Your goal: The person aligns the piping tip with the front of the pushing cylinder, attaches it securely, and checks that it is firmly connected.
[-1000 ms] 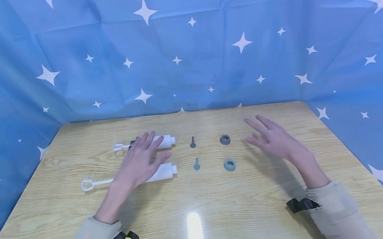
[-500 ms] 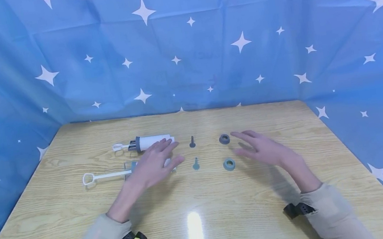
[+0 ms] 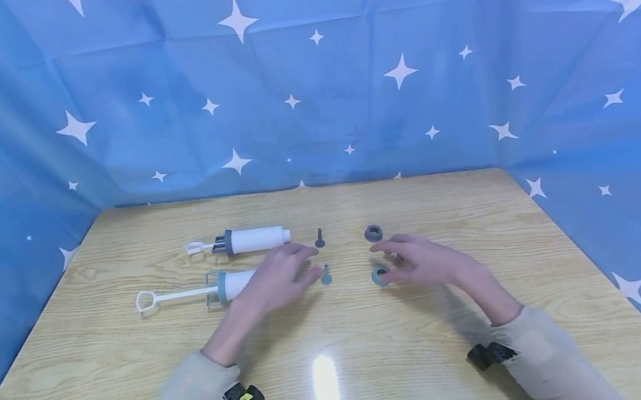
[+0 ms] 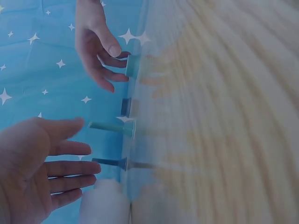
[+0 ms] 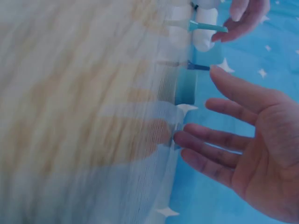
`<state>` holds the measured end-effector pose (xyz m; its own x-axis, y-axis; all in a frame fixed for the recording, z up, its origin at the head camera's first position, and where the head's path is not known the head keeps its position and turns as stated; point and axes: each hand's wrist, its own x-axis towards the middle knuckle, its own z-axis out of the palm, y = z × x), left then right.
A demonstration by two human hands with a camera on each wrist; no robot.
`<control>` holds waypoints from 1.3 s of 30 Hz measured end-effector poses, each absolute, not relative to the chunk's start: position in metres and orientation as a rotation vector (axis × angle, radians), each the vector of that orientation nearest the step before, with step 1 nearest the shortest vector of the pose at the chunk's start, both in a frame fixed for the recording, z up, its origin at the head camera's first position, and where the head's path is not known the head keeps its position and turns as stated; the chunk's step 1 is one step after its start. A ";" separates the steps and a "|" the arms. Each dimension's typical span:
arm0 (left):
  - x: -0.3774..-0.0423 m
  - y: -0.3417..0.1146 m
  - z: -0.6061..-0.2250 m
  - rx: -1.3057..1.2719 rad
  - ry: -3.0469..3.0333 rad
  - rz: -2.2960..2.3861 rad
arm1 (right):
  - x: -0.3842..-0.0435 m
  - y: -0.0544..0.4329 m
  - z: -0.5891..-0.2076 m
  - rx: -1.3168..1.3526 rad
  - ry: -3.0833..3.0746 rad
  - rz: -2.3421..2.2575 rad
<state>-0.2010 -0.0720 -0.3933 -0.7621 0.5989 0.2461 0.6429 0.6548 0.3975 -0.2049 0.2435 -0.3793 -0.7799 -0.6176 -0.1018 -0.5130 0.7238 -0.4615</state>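
My left hand hovers beside a small teal nozzle, fingers extended. In the left wrist view its thumb is near the tip of the upright teal nozzle, and a dark grey nozzle stands by the fingers. My right hand reaches in from the right, its thumb overlapping a teal ring cap in the head view. Just beyond its fingers sits a dark grey ring cap. From the right wrist view, the fingers are spread around the teal ring cap. Neither hand grips anything.
Behind the left hand lies a white barrel with a teal collar and long plunger handle, partly hidden. A similar white barrel with a grey collar lies farther back. A blue star-patterned curtain borders the wooden table.
My left hand has moved right, from over the white barrels to beside the nozzles. My right hand has moved left and lower to the ring caps. The small parts have stayed put.
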 end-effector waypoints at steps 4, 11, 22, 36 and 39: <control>-0.204 -0.066 -0.396 -1.064 -2.780 -0.735 | -0.206 0.237 -0.380 -0.954 2.668 -0.575; -0.206 -0.058 -0.402 -1.088 -2.766 -0.732 | -0.206 0.230 -0.380 -1.008 2.635 -0.552; -0.208 -0.050 -0.403 -1.069 -2.803 -0.774 | -0.209 0.226 -0.382 -1.111 2.636 -0.525; -0.205 -0.049 -0.394 -1.027 -2.793 -0.937 | -0.208 0.227 -0.372 -1.089 2.699 -0.567; -0.204 -0.049 -0.390 -1.055 -2.762 -0.996 | -0.209 0.227 -0.367 -1.116 2.719 -0.611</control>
<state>-0.2035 -0.0491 -0.3903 -0.7713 0.5917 0.2347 0.6053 0.5676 0.5581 -0.2091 0.2275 -0.3667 -0.7154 -0.6983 0.0246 -0.6417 0.6427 -0.4184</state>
